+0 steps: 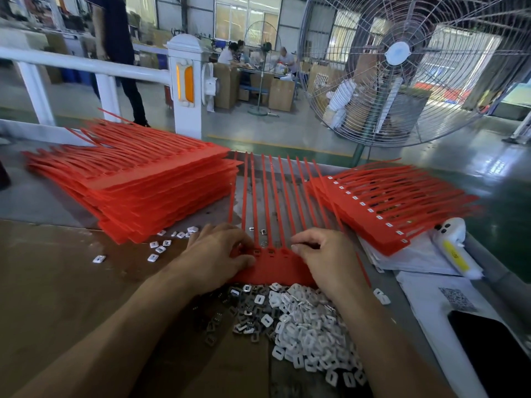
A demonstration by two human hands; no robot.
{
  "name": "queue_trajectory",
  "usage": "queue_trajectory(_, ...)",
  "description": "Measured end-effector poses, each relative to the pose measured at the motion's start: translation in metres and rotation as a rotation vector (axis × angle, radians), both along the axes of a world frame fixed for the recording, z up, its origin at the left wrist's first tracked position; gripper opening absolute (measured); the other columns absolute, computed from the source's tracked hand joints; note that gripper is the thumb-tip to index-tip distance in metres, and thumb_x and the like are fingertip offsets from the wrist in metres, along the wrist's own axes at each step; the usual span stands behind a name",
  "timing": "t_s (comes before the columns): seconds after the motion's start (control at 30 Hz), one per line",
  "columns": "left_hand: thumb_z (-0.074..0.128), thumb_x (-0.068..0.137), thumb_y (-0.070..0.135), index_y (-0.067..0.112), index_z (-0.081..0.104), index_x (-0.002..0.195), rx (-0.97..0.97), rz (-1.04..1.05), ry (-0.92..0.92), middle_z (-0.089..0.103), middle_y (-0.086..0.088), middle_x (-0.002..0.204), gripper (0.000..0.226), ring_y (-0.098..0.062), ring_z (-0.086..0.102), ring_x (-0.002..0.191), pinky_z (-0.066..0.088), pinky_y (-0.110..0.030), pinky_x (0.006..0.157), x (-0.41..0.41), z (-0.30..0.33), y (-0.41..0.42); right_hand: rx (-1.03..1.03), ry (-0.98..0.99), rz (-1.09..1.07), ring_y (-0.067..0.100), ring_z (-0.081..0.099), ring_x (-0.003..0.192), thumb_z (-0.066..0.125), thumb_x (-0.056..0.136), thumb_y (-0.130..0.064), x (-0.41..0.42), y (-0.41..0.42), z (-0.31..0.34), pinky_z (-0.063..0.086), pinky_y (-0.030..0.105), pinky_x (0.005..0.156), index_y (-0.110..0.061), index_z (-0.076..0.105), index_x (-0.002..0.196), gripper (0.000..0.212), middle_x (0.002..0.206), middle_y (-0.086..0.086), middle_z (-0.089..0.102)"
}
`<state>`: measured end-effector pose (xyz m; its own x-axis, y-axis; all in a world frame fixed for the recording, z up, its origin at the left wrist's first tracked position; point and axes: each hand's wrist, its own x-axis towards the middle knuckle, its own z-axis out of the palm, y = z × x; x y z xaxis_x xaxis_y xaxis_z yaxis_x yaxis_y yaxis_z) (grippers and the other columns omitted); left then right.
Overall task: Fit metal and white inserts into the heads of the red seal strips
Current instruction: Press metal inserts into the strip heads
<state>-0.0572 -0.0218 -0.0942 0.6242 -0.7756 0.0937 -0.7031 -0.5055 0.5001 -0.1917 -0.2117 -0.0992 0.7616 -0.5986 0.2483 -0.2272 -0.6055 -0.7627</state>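
Observation:
A red sheet of joined seal strips (pixel 273 265) lies flat in front of me, its tails fanning away from me. My left hand (pixel 214 254) rests on the sheet's left end, fingertips curled over the row of heads. My right hand (pixel 324 254) lies on the right end, fingers curled at the heads; what the fingertips pinch is hidden. A heap of white inserts (pixel 313 331) lies just below the sheet, with darker metal inserts (pixel 244 317) at its left side.
A tall stack of red strip sheets (pixel 149 179) sits at the left. Another stack with white inserts fitted (pixel 382 214) sits at the right. Loose inserts (pixel 161 248) lie scattered. A phone (pixel 494 349), papers and a white device (pixel 457 248) lie at the right. A large fan (pixel 402 67) stands behind.

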Motion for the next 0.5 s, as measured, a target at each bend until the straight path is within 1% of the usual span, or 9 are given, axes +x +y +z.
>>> queue_trajectory(0.07, 0.062, 0.094, 0.052, 0.043, 0.059, 0.125, -0.003, 0.001, 0.001, 0.048, 0.017, 0.137, 0.033, -0.011, 0.034, 0.131, 0.025, -0.047, 0.118, 0.000, 0.000, 0.000, -0.007, 0.016, 0.003, -0.023, 0.058, 0.090, 0.076, 0.092, -0.017, 0.002, 0.001, -0.001, 0.039, -0.005, 0.071, -0.024, 0.080, 0.102, 0.013, 0.093, -0.022, 0.071)
queue_trajectory(0.13, 0.063, 0.093, 0.052, 0.043, 0.060, 0.125, -0.010, 0.001, -0.001, 0.048, 0.017, 0.136, 0.033, -0.012, 0.035, 0.130, 0.026, -0.046, 0.117, 0.000, 0.000, 0.000, -0.021, 0.040, 0.006, -0.014, 0.062, 0.091, 0.075, 0.093, -0.018, 0.004, 0.002, -0.001, 0.041, -0.002, 0.071, -0.021, 0.080, 0.109, 0.017, 0.102, -0.016, 0.074)
queue_trajectory(0.17, 0.063, 0.093, 0.052, 0.043, 0.060, 0.125, -0.013, 0.002, -0.001, 0.048, 0.017, 0.136, 0.032, -0.012, 0.035, 0.131, 0.026, -0.046, 0.117, 0.000, 0.000, 0.000, -0.030, 0.055, 0.009, -0.012, 0.062, 0.091, 0.075, 0.094, -0.018, 0.004, 0.003, -0.001, 0.041, -0.002, 0.071, -0.021, 0.080, 0.111, 0.018, 0.105, -0.014, 0.074)
queue_trajectory(0.27, 0.063, 0.093, 0.051, 0.043, 0.060, 0.124, -0.018, 0.003, -0.008, 0.048, 0.017, 0.138, 0.032, -0.012, 0.034, 0.133, 0.024, -0.045, 0.118, 0.000, -0.001, -0.001, -0.075, 0.073, 0.018, -0.017, 0.058, 0.084, 0.074, 0.094, -0.016, 0.006, 0.007, 0.000, 0.040, -0.006, 0.069, -0.022, 0.080, 0.110, 0.018, 0.105, -0.014, 0.075)
queue_trajectory(0.37, 0.064, 0.093, 0.052, 0.043, 0.060, 0.124, -0.020, 0.011, 0.000, 0.046, 0.017, 0.141, 0.032, -0.011, 0.032, 0.135, 0.021, -0.044, 0.118, 0.000, -0.003, -0.001, -0.113, 0.079, 0.017, -0.018, 0.056, 0.080, 0.073, 0.094, -0.014, 0.007, 0.010, 0.000, 0.038, -0.007, 0.070, -0.021, 0.080, 0.108, 0.017, 0.105, -0.013, 0.076)
queue_trajectory(0.43, 0.064, 0.092, 0.052, 0.044, 0.060, 0.123, -0.023, 0.015, 0.003, 0.046, 0.017, 0.142, 0.032, -0.011, 0.031, 0.135, 0.020, -0.044, 0.118, 0.000, -0.003, -0.001, -0.136, 0.095, 0.026, -0.017, 0.054, 0.077, 0.072, 0.095, -0.015, 0.008, 0.012, 0.000, 0.037, -0.007, 0.068, -0.020, 0.080, 0.110, 0.018, 0.107, -0.011, 0.076)
queue_trajectory(0.5, 0.064, 0.092, 0.052, 0.044, 0.060, 0.123, -0.020, 0.016, 0.001, 0.046, 0.017, 0.142, 0.032, -0.011, 0.032, 0.134, 0.021, -0.044, 0.118, 0.000, -0.003, -0.001, -0.161, 0.106, 0.025, -0.012, 0.056, 0.077, 0.071, 0.096, -0.014, 0.009, 0.014, 0.001, 0.036, -0.008, 0.067, -0.019, 0.080, 0.111, 0.018, 0.109, -0.009, 0.076)
